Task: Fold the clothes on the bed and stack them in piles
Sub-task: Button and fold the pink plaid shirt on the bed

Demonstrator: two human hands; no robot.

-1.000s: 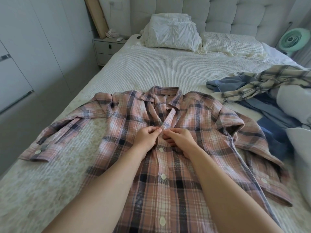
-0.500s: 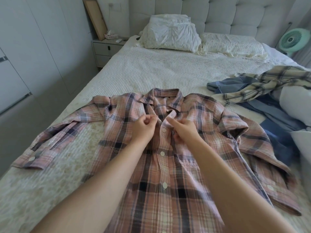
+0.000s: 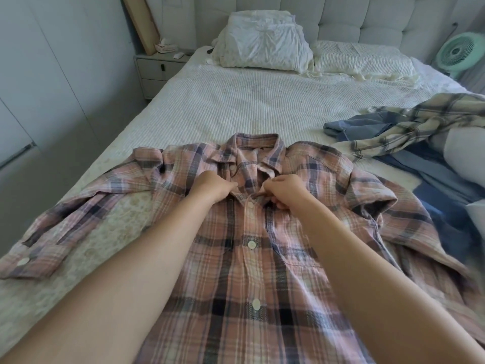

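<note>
A pink plaid shirt [image 3: 246, 258] lies face up on the bed [image 3: 236, 101], sleeves spread to both sides, its front buttoned along the lower part. My left hand [image 3: 212, 186] pinches the left front edge just below the collar. My right hand [image 3: 284, 190] pinches the right placket beside it, near the top button. Both hands sit close together at the chest. A heap of unfolded clothes lies at the right: a beige plaid garment [image 3: 420, 124] over blue ones [image 3: 367, 124].
Two pillows [image 3: 262, 43] rest against the padded headboard. A nightstand [image 3: 157, 72] stands at the bed's left with a board leaning on the wall. A green fan [image 3: 458, 52] is at far right. White bedding [image 3: 467, 151] bulges at the right edge.
Both hands have moved up the shirt front from the mid-chest button toward the collar. The view has shifted closer to the shirt.
</note>
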